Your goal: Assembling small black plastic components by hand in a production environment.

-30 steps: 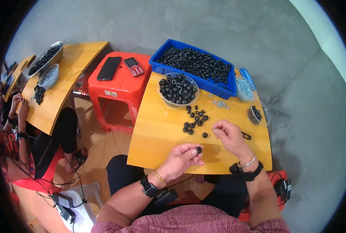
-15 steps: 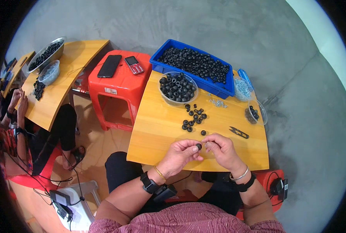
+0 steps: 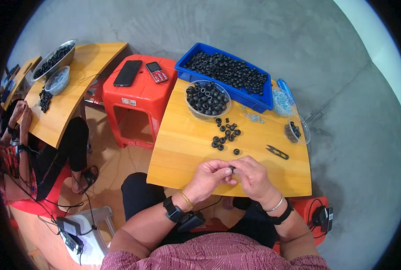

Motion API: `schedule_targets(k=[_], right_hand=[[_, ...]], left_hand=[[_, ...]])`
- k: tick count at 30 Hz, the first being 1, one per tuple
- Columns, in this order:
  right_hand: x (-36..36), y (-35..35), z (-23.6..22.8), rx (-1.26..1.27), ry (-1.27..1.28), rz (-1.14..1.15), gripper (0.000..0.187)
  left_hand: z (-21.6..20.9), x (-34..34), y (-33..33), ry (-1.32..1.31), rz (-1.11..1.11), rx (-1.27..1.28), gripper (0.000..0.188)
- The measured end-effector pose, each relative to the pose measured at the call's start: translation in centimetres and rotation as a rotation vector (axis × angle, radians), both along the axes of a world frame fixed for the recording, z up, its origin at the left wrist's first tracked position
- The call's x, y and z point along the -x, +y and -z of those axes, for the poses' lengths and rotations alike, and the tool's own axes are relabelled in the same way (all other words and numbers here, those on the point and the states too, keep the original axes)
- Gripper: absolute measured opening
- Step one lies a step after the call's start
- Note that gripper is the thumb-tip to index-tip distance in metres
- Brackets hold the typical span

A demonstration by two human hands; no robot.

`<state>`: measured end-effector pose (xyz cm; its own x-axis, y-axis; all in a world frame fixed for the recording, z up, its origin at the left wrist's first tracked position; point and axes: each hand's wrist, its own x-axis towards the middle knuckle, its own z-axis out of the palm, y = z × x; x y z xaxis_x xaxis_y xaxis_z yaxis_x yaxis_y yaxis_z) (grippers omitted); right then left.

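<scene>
We see a smooth, wood-grained desk (image 3: pixel 178 157) with a soft sheen, a glossy blue plastic tray (image 3: pixel 250 102) at its twelve o'clock and, at eleven, a clear plastic tub (image 3: pixel 201 116) of smooth black pieces (image 3: pixel 207 97), rubber or plastic, we cannot tell which. The red stool (image 3: pixel 151 96) at ten o'clock is shiny plastic.

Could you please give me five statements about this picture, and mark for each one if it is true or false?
1. The left hand holds a small black piece. True.
2. Two phones, one black and one red, lie on the red stool. True.
3. The snips lie on the red stool. False: the snips lie on the table.
4. The blue tray is empty. False: the blue tray holds many black pieces.
5. The right hand is far from the left hand. False: the right hand is right beside it.
</scene>
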<state>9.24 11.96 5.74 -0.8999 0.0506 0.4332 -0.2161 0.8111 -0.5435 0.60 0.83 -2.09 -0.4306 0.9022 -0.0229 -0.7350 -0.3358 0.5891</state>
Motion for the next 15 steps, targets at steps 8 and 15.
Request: schedule_targets(k=[8, 15], right_hand=[[-1.3, 0.2, -0.1, 0.056, -0.047, 0.161, 0.022], [-1.0, 0.7, 0.2, 0.018, -0.023, 0.032, 0.015]], left_hand=[[-0.2, 0.2, -0.1, -0.028, 0.026, -0.016, 0.016], [-0.4, 0.3, 0.0, 0.002, 0.013, 0.020, 0.015]])
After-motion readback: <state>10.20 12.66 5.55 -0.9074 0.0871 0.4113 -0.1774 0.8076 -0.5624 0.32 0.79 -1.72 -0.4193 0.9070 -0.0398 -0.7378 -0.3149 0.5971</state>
